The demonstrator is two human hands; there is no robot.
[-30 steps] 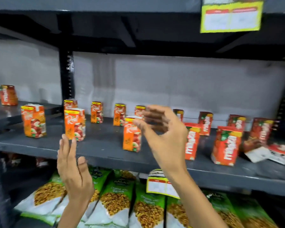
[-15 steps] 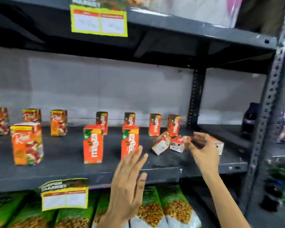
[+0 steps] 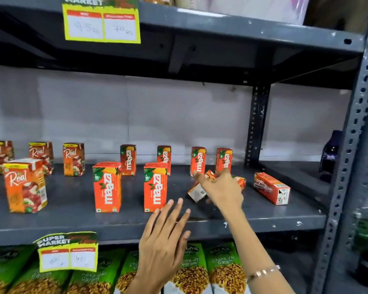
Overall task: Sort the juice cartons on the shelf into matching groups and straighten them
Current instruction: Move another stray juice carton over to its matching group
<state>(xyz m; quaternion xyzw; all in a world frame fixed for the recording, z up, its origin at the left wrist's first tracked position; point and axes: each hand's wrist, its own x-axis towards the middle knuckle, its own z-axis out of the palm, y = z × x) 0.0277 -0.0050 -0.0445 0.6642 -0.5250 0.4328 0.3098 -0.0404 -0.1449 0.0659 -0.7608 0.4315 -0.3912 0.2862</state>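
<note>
The grey shelf (image 3: 72,219) carries upright Real cartons (image 3: 26,185) and Maaza cartons (image 3: 107,187) left of both hands. The left hand (image 3: 162,240) hovers at the shelf edge, fingers spread, empty. The right hand (image 3: 219,187) reaches in, fingers curled over a toppled carton (image 3: 197,192); actual grip unclear. Another fallen carton (image 3: 272,187) lies right of those fingers.
</note>
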